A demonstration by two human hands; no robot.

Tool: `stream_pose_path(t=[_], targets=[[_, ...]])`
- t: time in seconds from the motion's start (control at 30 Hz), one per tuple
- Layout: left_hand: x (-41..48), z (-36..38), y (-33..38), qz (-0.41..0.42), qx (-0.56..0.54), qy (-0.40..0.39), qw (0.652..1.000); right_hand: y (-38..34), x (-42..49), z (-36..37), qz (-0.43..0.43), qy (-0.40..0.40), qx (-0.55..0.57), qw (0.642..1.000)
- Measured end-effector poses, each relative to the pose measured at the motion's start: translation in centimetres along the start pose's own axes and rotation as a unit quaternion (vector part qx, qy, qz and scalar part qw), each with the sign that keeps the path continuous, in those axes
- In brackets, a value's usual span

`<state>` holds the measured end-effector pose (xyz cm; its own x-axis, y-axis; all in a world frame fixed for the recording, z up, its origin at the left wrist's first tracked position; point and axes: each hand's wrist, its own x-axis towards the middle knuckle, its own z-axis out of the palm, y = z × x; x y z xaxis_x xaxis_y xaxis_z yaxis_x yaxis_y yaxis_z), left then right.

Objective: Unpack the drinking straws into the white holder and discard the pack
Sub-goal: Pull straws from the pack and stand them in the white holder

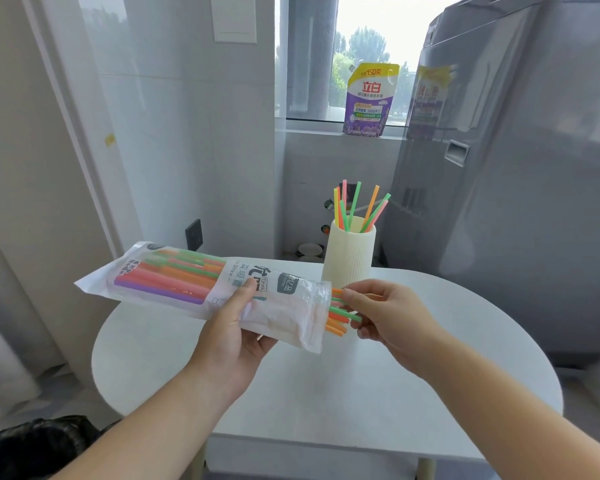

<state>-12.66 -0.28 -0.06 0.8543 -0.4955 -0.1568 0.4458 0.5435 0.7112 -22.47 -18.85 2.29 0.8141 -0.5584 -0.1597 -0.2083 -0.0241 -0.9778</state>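
- Biggest thing in play is the white round table (361,393), bare in front, with the washing machine (516,185) looming just behind it on the right.
- Down in the lower left corner sits a black bin bag (39,445), probably where the pack ends up once it is empty.
- Now the pack (194,289) itself: a long, clear plastic sleeve held in the air over the table, tilted, its open mouth pointing right. It looks thin, crinkly and slippery, so a flat pinch across the middle suits it better than a squeeze.
- Left hand (232,327) does exactly that, thumb on top and fingers underneath, clamped across the middle of the pack.
- Right hand (392,317) is at the open mouth, fingertips closed around the ends of the straws (343,315) poking out, green and orange ones fanned a little.
- The white holder (349,258) stands upright at the back of the table, ribbed sides, just behind the pack's mouth and not touching it.
- A handful of straws already stands in it, leaning apart against the rim; plenty more are inside the pack, so I'd call this under halfway.
- Those straws will be featherlight, smooth and easily crushed, so a gentle hold near the tips, drawn straight along the sleeve, looks right.
- Pinch too few and the rest may slide loose onto the table.
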Motion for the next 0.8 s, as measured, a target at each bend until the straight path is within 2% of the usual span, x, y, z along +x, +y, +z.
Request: stream_pose_path(t=[0.3,0.4,0.57,0.8], targets=[[0.0,-0.3,0.2,-0.005,-0.017,0.023,1.0,-0.2,-0.2,-0.9,-0.044,0.027,-0.002,0.999],[0.0,-0.2,0.1,-0.009,-0.014,0.023,1.0,-0.3,-0.4,-1.0,-0.038,0.001,0.033,0.999],[-0.1,-0.1,0.1,-0.011,-0.012,0.021,1.0,-0.2,-0.3,-0.7,-0.017,-0.016,0.021,1.0],[0.1,-0.4,0.4,-0.004,-0.018,0.028,0.999,-0.2,-0.2,-1.3,0.017,-0.041,0.111,0.993]])
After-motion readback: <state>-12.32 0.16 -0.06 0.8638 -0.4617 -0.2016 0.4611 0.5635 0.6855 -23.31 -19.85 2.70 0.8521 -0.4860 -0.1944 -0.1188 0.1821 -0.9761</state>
